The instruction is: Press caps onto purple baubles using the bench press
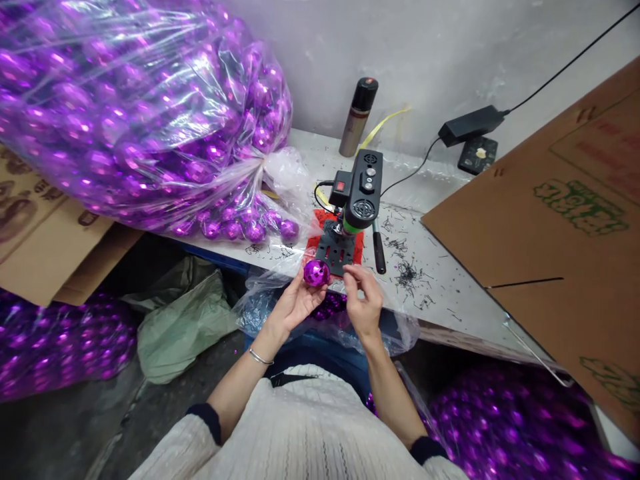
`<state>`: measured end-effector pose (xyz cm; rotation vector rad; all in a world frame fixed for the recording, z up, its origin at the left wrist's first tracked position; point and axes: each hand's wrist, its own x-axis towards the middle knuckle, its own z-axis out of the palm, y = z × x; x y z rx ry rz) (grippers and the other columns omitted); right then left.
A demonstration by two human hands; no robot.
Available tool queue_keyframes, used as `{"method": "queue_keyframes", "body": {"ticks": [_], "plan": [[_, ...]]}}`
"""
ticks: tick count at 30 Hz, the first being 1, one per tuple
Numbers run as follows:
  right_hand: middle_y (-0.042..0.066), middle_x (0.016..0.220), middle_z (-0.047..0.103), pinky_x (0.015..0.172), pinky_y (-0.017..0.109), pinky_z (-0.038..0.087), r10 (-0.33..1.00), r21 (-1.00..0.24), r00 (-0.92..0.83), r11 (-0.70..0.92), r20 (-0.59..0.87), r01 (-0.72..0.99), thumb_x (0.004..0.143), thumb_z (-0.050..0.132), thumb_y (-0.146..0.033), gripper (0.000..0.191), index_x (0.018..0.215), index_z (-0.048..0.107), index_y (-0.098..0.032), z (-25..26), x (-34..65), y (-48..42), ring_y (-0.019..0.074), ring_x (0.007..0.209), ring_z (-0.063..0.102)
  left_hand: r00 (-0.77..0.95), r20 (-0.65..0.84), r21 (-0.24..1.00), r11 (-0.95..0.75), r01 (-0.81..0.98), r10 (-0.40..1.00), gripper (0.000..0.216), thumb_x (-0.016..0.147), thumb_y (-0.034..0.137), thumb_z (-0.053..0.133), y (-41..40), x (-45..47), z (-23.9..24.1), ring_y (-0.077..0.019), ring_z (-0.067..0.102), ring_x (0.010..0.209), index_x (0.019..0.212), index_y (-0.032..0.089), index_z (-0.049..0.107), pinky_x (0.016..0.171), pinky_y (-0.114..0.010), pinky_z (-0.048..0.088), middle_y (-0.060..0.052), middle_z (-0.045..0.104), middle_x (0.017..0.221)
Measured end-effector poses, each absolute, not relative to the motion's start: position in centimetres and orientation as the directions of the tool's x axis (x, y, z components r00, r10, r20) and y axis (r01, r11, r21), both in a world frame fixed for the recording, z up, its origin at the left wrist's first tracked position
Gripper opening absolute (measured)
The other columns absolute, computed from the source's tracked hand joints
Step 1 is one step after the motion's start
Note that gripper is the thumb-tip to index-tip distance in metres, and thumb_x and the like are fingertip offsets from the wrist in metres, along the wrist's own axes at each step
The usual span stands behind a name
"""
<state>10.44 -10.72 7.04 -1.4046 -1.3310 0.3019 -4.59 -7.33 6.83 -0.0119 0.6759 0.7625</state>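
My left hand holds a shiny purple ball ornament in its fingertips, just in front of the small black bench machine. My right hand is beside the ball, its thumb and forefinger pinched on something too small to make out. Both hands hover over a clear plastic bag that hangs off the table's front edge with a few purple balls in it. A silver bracelet sits on my left wrist.
A huge clear bag of purple balls fills the left of the white table. Black metal bits litter the tabletop. A cardboard box stands right, a spray can and power adapter behind. More bagged balls lie on the floor.
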Motion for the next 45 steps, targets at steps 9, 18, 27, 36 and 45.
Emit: {"method": "queue_keyframes", "body": {"ticks": [9, 18, 27, 36, 45], "plan": [[0.007, 0.123, 0.071, 0.105, 0.038, 0.051, 0.963, -0.992, 0.263, 0.029, 0.060, 0.119, 0.089, 0.059, -0.044, 0.036, 0.116, 0.068, -0.023, 4.9, 7.6, -12.4, 0.0192, 0.116, 0.065, 0.512, -0.548, 0.351, 0.738, -0.577, 0.661, 0.033, 0.096, 0.042, 0.059, -10.3, -4.8, 3.9, -0.0145, 0.072, 0.081, 0.111, 0.014, 0.067, 0.084, -0.028, 0.061, -0.009, 0.074, 0.098], [0.004, 0.114, 0.075, 0.103, 0.035, 0.052, 0.924, -0.982, 0.345, -0.125, -0.166, -0.139, 0.085, 0.060, -0.048, 0.034, 0.104, 0.074, -0.024, 1.3, 3.8, -14.3, 0.0200, 0.110, 0.068, 0.392, -0.652, 0.375, 0.725, -0.578, 0.649, 0.029, 0.098, 0.035, 0.055, -13.1, -7.3, 0.5, -0.0182, 0.071, 0.106, 0.115, 0.016, 0.067, 0.096, -0.029, 0.057, -0.009, 0.074, 0.110], [0.003, 0.106, 0.078, 0.100, 0.036, 0.052, 0.770, -0.873, 0.463, -0.243, -0.439, -0.423, 0.074, 0.068, -0.052, 0.037, 0.096, 0.076, -0.023, -2.6, 5.4, -16.5, 0.0206, 0.104, 0.068, 0.385, -0.770, 0.354, 0.842, -0.407, 0.509, 0.031, 0.099, 0.033, 0.055, -14.0, -5.0, -0.8, -0.0163, 0.074, 0.094, 0.121, 0.013, 0.064, 0.093, -0.026, 0.058, -0.011, 0.075, 0.103], [0.006, 0.100, 0.076, 0.090, 0.035, 0.055, 0.599, -0.829, 0.665, 0.004, -0.445, -0.559, 0.078, 0.064, -0.060, 0.040, 0.081, 0.074, -0.021, -1.4, 11.6, -27.2, 0.0196, 0.094, 0.070, 0.708, -0.680, 0.438, 0.880, 0.184, 0.190, 0.078, 0.075, 0.023, 0.084, -18.6, 1.6, 0.0, -0.0205, 0.072, 0.092, 0.145, 0.028, 0.049, 0.089, -0.041, 0.060, -0.008, 0.072, 0.110], [0.000, 0.062, 0.060, 0.076, 0.036, 0.057, 0.176, -0.692, 0.687, 0.041, -0.705, -0.721, 0.086, 0.055, -0.058, 0.044, 0.065, 0.057, -0.020, -9.5, 15.7, -34.1, 0.0153, 0.069, 0.062, 0.726, -0.632, 0.719, 0.554, 0.419, 0.272, 0.054, 0.063, 0.034, 0.090, -16.2, 1.5, -1.3, -0.0237, 0.072, 0.092, 0.113, 0.023, 0.074, 0.092, -0.036, 0.056, -0.009, 0.077, 0.099]]}}
